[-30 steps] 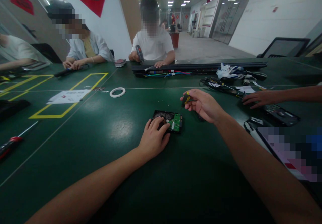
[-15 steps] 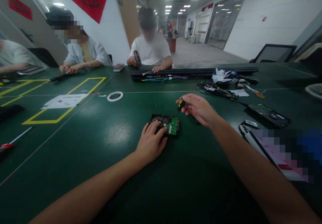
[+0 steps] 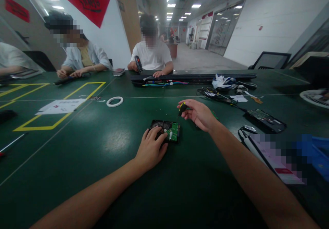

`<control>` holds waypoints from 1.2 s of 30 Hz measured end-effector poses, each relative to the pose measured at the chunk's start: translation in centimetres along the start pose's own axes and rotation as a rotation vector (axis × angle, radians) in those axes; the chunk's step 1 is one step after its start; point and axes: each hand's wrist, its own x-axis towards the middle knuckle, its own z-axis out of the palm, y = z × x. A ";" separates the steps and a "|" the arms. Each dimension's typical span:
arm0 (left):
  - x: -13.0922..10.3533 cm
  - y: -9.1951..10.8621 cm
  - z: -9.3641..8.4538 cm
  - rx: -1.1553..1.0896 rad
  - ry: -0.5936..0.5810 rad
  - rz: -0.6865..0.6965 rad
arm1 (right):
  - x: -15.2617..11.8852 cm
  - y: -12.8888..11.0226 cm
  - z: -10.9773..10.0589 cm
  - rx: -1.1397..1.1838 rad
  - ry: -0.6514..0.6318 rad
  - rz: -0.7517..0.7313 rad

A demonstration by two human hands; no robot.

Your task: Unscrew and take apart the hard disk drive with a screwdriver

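Note:
A hard drive with a green circuit board [image 3: 173, 131] lies flat on the dark green table [image 3: 102, 174]. Spread over its left part is my left hand [image 3: 152, 146], fingers apart and resting on the drive. My right hand [image 3: 199, 114] pinches a small black and yellow screwdriver [image 3: 182, 108] above the drive's right end; the shaft points down toward the board's upper right corner, and whether its tip touches is too small to tell. Another dark item with a green edge is partly hidden behind my right hand.
Beyond the drive are a white ring [image 3: 114, 101] and long black rails [image 3: 195, 79]. Cables [image 3: 218, 96] and a second drive [image 3: 266, 120] lie right. A person [image 3: 151, 52] opposite holds a power tool [image 3: 138, 63]; a long screwdriver [image 3: 14, 142] is at left.
The whole view has shifted slightly. Both hands keep nearly the same places at the drive, with the screwdriver still in my right hand.

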 end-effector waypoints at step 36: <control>0.0 0.0 0.2 0.015 -0.008 -0.004 | 0.0 0.2 0.0 -0.040 0.001 -0.022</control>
